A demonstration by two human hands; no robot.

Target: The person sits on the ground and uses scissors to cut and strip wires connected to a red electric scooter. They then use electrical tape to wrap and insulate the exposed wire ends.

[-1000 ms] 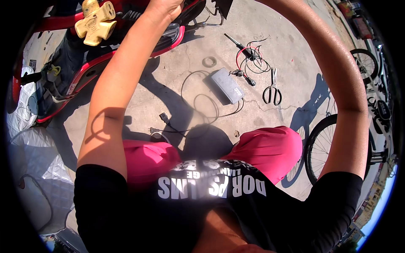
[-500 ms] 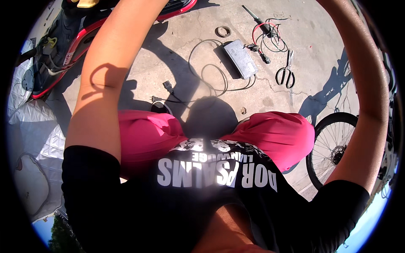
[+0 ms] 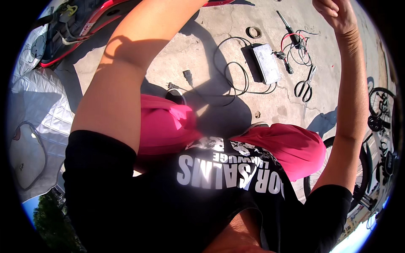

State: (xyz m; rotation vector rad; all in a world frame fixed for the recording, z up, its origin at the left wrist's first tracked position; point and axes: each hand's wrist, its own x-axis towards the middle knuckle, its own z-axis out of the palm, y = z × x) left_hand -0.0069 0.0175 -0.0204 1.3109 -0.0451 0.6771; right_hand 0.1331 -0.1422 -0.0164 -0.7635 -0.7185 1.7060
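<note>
Down on the concrete floor (image 3: 211,38), in the head view, the whole scene has slid lower in the frame than a second ago: the yellow part and the left hand that showed at the top then are now out of the picture, so only the left forearm (image 3: 126,76) remains and I cannot tell what that hand holds. The right hand (image 3: 335,14) is raised at the top edge, fingers loosely curled and partly open, with nothing visibly in its grasp. Nearest below it lie the grey power adapter (image 3: 266,63) with its black cable (image 3: 230,71), red and black wire leads (image 3: 295,42), and scissors (image 3: 304,86).
</note>
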